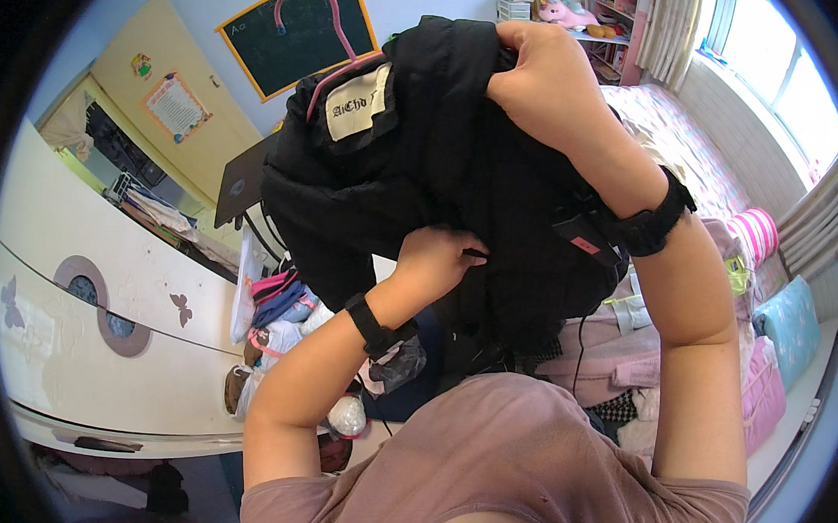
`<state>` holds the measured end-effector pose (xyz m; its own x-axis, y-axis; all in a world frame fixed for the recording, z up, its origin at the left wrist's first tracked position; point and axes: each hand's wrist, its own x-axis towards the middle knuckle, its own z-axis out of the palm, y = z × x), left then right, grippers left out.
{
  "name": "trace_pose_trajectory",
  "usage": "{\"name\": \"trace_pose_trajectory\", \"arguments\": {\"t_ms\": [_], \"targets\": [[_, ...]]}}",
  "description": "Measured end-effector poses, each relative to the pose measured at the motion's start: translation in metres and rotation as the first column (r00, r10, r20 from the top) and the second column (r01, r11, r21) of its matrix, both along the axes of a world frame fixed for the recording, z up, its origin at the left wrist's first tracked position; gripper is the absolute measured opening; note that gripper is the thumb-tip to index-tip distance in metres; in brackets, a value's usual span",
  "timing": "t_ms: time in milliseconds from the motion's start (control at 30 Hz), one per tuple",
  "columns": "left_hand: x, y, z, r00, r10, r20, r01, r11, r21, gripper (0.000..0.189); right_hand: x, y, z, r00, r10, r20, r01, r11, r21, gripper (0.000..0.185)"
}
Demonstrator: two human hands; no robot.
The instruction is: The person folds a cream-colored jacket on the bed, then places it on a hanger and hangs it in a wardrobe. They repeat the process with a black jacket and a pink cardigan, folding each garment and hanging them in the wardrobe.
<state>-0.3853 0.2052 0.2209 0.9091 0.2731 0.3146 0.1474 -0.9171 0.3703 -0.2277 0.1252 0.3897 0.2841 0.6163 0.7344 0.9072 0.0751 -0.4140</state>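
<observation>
A black fabric garment (423, 163), a jacket or shirt with a pale neck label, hangs before me on a pink clothes hanger (338, 26) whose hook points up and left. My right hand (546, 85) is raised and pinches the garment's upper right part between thumb and fingers. Lower down, near the middle of the garment, my left hand (436, 259) has its fingers closed on a fold or edge of the black cloth. Both wrists wear black straps, and a small black box with a red patch sits by the right one.
At the left stands a white wardrobe (175, 384); beside it are bagged and folded clothes (280, 304). A bed (677, 125) and a pile of clothes (618, 347) lie at the right, with a blue pillow (787, 334). A chalkboard (260, 44) hangs on the far wall.
</observation>
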Motion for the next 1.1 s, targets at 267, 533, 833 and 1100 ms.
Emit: {"name": "trace_pose_trajectory", "arguments": {"t_ms": [267,533,833,1100], "targets": [[-0.006,-0.003,0.0,0.998,-0.032,0.056,0.045,0.97,-0.24,0.012,0.002,0.003,-0.005,0.995,0.095,-0.018,-0.094,0.995,0.011,0.025],[-0.021,0.004,0.003,0.981,-0.194,0.01,0.194,0.981,-0.017,0.019,0.007,0.01,-0.005,1.0,0.011,0.021,-0.011,1.0,-0.026,0.026],[-0.061,0.026,0.037,0.934,-0.219,-0.282,0.344,0.766,0.544,0.044,-0.006,0.028,0.001,0.997,0.075,0.024,-0.075,0.997,-0.013,0.026],[-0.095,0.054,0.039,0.972,-0.078,-0.223,0.21,0.721,0.66,0.052,-0.034,0.062,0.013,0.996,0.069,-0.059,-0.07,0.997,-0.029,0.024]]}}
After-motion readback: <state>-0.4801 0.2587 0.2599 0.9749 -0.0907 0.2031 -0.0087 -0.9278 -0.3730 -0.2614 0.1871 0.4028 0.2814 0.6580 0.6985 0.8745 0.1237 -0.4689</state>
